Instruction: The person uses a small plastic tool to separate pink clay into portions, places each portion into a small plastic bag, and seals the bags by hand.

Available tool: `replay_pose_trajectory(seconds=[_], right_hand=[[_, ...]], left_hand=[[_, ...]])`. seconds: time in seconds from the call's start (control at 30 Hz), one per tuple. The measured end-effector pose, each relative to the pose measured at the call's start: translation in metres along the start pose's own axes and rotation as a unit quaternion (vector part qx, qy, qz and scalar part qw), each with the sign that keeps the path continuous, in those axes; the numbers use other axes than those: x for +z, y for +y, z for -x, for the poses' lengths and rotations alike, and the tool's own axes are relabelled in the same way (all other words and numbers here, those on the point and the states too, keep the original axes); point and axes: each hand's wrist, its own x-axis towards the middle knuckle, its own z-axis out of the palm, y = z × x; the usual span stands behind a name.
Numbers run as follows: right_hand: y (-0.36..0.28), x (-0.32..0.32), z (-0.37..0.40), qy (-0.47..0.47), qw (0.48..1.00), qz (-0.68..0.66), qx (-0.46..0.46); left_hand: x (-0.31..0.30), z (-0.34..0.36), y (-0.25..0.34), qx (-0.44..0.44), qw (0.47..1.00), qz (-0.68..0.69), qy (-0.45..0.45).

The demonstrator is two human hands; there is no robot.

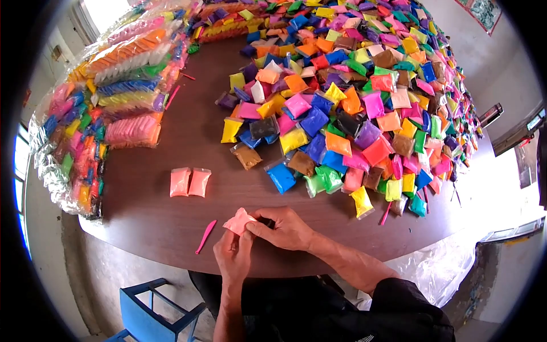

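Note:
Near the table's front edge, a small light-pink packet [239, 220] is held up between both hands. My left hand [232, 251] grips its lower left side with closed fingers. My right hand [279, 227] pinches its right side between thumb and fingers. To the left of my hands a pink plastic knife [206, 236] lies flat on the table. Beyond it, two salmon-pink packets, a left one [179, 182] and a right one [199, 182], lie side by side. What is inside the held packet cannot be made out.
A large heap of small coloured packets [342, 119] covers the right and back of the brown table [137, 188]. Along the left stand clear bags of stacked packets [122, 85]. A blue stool [149, 316] is below the front edge, and clear plastic sheeting [436, 268] lies at the right.

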Motion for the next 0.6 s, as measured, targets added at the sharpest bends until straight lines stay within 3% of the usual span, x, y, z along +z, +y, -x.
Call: replay_pose_trajectory(seconds=[0.17, 0.23, 0.43, 0.6], right_hand=[[0.005, 0.001, 0.0, 0.02, 1.0, 0.01, 0.002], [0.007, -0.001, -0.003, 0.014, 0.997, 0.077, -0.028], [0.008, -0.005, -0.001, 0.0, 1.0, -0.001, 0.021], [0.009, -0.005, 0.0, -0.019, 1.0, 0.019, 0.003]], left_hand=[[0.003, -0.002, -0.008, 0.044, 0.999, -0.023, 0.015], [0.0, -0.001, -0.012, 0.047, 0.998, -0.026, 0.02], [0.003, 0.002, 0.004, 0.015, 0.998, 0.056, 0.016], [0.001, 0.001, -0.002, 0.005, 0.999, 0.045, 0.013]])
